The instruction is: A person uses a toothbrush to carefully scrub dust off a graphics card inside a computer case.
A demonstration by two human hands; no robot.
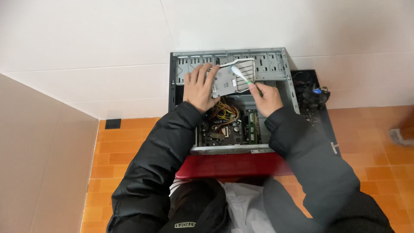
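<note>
An open grey computer case (272, 58) lies on its side on a red stool (233, 166), its motherboard (228, 129) and coloured cables (226, 110) exposed. My left hand (199, 87) grips a grey metal drive unit (226, 82) and holds it tilted over the case. My right hand (266, 98) holds a white and green toothbrush (241, 75), whose bristled end rests on the unit's top face. Both arms wear black padded sleeves.
A black side panel (321, 116) with a fan cooler (315, 95) on it lies to the right of the case. White tiled wall stands behind, orange floor tiles around. A brown wall or panel runs along the left. A white bag (246, 207) sits on my lap.
</note>
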